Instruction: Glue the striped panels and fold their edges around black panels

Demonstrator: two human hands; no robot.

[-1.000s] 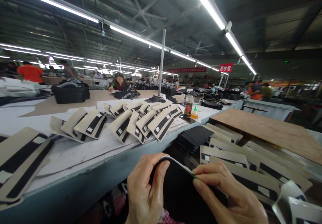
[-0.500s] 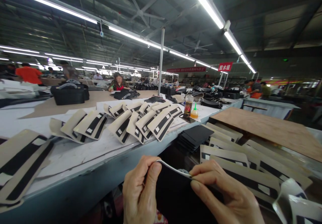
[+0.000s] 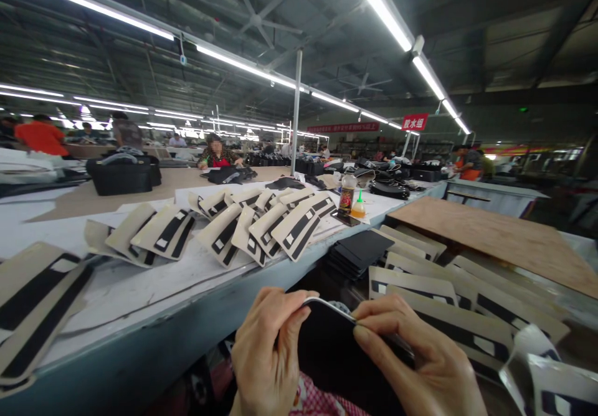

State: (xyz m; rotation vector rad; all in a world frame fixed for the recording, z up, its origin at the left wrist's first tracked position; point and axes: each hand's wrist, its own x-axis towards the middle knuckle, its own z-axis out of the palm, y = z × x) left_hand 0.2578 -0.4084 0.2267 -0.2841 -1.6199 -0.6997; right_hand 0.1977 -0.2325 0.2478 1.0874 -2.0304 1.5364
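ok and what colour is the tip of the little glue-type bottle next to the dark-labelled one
Bright green, on the small bottle with amber contents; it shows best in the head view.

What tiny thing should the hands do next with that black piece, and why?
Maybe the left hand should slide a little along the pale edge toward the right hand, pressing lightly. Both hands pinch the black piece at that edge, and the stretch between them curves with no fingers on it.
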